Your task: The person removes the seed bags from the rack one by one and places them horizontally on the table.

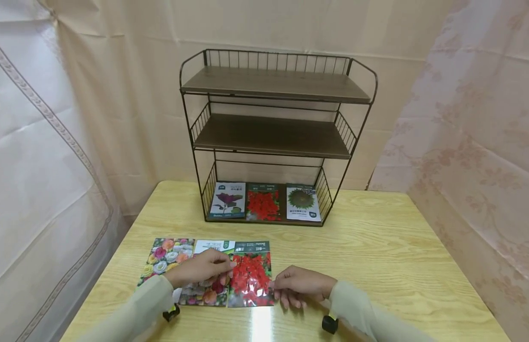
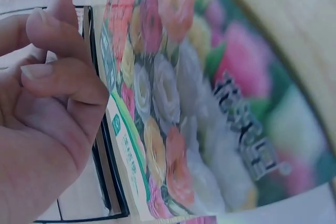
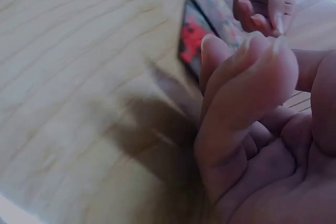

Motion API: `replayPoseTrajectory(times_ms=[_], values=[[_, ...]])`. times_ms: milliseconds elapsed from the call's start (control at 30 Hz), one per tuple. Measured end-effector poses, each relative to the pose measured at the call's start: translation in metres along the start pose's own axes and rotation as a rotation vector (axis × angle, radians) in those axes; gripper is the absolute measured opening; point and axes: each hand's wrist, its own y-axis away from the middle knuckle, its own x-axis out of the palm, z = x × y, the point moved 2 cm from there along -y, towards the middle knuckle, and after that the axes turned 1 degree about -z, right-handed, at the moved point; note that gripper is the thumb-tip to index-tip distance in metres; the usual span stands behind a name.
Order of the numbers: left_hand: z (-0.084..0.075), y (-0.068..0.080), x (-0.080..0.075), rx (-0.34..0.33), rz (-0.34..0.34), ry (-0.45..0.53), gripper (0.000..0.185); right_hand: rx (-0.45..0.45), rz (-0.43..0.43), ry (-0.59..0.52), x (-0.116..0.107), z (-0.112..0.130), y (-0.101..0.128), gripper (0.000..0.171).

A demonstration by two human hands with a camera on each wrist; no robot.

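Three flower seed packets lie side by side on the table. The right one is a red-flower packet (image 1: 252, 280) with a dark green header. Left of it is a packet with a white header (image 1: 212, 245), partly covered by my left hand (image 1: 200, 269). Farthest left is a packet of mixed roses (image 1: 168, 251). My left fingertips are at the red-flower packet's left edge, and the fingers bend loosely in the left wrist view. My right hand (image 1: 304, 285) is at that packet's lower right edge, its fingers (image 3: 247, 87) loosely bent with nothing seen between them.
A three-tier dark metal rack (image 1: 273, 152) stands at the back of the wooden table (image 1: 375, 247). On its bottom shelf lie a purple-flower packet (image 1: 227, 202), another red-flower packet (image 1: 263, 204) and a sunflower packet (image 1: 302, 202). Cloth curtains (image 1: 131, 95) hang around the table.
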Motion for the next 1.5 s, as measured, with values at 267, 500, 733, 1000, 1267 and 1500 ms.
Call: replayPoseTrajectory(times_ms=[267,500,733,1000,1267,1500], values=[[0.005,-0.005,-0.018,-0.034,-0.118,0.066,0.038,-0.025,-0.033,-0.054,-0.01,0.014,-0.01,0.032],[0.004,-0.012,-0.034,-0.052,-0.199,0.028,0.041,-0.051,-0.054,-0.075,-0.017,0.026,-0.021,0.032],[0.006,-0.018,-0.05,-0.066,-0.244,0.057,0.039,-0.075,-0.159,-0.086,-0.021,0.043,-0.034,0.034],[0.008,-0.029,-0.073,-0.144,-0.39,0.061,0.037,-0.077,-0.225,-0.076,-0.033,0.059,-0.051,0.034],[0.009,-0.037,-0.087,-0.151,-0.466,0.06,0.041,-0.07,-0.322,-0.079,-0.042,0.07,-0.07,0.037],[0.014,-0.044,-0.093,-0.184,-0.49,0.102,0.041,-0.057,-0.379,-0.075,-0.047,0.077,-0.087,0.042]])
